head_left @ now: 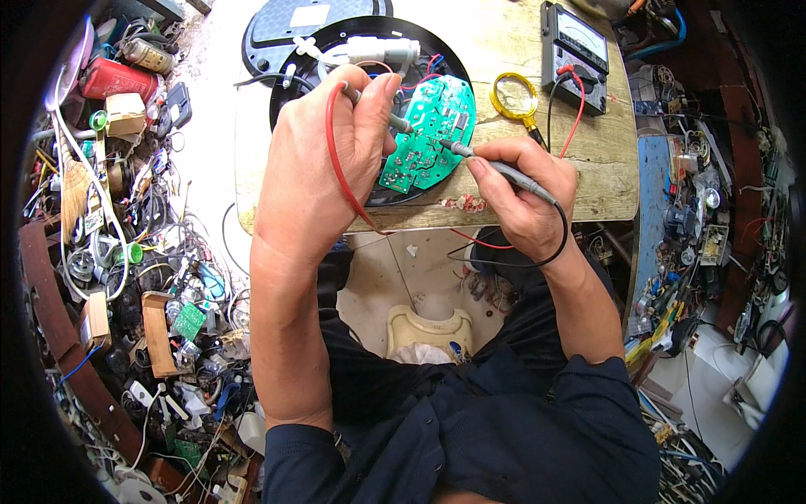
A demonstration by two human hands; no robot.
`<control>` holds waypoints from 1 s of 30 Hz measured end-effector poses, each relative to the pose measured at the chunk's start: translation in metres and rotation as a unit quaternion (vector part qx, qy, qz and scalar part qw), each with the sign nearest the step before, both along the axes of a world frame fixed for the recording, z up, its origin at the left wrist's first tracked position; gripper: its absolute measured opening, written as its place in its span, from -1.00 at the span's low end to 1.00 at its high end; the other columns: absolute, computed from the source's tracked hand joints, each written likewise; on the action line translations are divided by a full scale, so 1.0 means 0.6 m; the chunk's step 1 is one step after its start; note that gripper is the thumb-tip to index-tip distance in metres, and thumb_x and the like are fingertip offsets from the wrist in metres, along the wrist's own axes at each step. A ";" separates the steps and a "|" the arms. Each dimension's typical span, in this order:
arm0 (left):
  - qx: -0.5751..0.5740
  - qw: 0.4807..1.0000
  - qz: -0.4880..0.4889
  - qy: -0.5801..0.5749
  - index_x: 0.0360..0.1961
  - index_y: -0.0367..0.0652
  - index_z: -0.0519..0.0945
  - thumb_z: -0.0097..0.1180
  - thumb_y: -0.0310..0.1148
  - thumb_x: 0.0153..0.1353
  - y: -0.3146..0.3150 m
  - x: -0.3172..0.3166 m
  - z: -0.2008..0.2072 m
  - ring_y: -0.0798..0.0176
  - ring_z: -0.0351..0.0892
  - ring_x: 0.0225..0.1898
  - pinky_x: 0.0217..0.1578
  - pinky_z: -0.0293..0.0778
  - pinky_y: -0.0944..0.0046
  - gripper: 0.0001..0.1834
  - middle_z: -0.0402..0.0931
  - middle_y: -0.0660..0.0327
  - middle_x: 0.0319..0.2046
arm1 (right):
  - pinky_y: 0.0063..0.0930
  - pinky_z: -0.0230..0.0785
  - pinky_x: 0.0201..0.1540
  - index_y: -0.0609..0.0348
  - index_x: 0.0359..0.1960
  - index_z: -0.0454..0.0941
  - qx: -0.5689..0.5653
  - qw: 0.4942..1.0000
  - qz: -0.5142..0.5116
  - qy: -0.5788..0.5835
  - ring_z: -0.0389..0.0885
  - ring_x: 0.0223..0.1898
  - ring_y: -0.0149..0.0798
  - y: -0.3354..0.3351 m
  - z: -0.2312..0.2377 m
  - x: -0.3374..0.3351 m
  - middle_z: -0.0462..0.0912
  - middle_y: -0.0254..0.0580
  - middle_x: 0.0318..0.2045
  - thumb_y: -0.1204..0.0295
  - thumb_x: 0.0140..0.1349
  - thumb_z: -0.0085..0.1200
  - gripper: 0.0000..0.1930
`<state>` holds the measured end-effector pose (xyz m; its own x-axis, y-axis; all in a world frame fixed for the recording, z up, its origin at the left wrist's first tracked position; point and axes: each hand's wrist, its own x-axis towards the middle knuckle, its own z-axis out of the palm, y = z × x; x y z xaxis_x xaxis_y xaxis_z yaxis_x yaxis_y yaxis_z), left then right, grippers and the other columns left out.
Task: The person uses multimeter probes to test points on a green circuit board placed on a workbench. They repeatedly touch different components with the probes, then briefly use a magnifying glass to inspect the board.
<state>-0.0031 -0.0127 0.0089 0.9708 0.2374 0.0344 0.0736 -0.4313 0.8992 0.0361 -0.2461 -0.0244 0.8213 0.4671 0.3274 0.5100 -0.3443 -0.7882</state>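
My left hand is closed around a grey test probe with a red lead. Its front end reaches the green circuit board, but the tip's exact contact is hard to make out. In my right hand, a second grey test probe with a black lead points left, its dark tip at the board's middle. The board rests over a round black housing, solder side up. Inside the housing, a white cylindrical part and coloured wires show. Both leads hang below the table edge.
At the table's back right lies a black analog multimeter, red and black leads plugged in. A yellow-rimmed magnifying glass lies beside it. A black cover sits behind the housing. Heaped electronic scrap flanks the wooden table.
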 end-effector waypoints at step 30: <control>-0.028 0.999 0.009 0.021 -0.30 -0.34 0.62 0.14 -0.31 0.61 -0.004 0.003 0.009 0.27 0.61 -0.65 -0.57 0.47 0.24 -0.68 0.63 0.10 -0.64 | -0.34 0.55 -0.34 0.27 -0.18 0.71 0.007 1.000 0.020 0.003 0.76 -0.42 -0.16 0.002 0.003 0.005 0.76 -0.05 -0.38 0.61 0.25 0.38 -0.86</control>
<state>-0.0012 -0.0151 0.0145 0.9669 0.2546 -0.0199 0.1186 -0.3787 0.9179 0.0389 -0.2450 -0.0225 0.8043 0.4944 0.3295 0.5183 -0.3127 -0.7959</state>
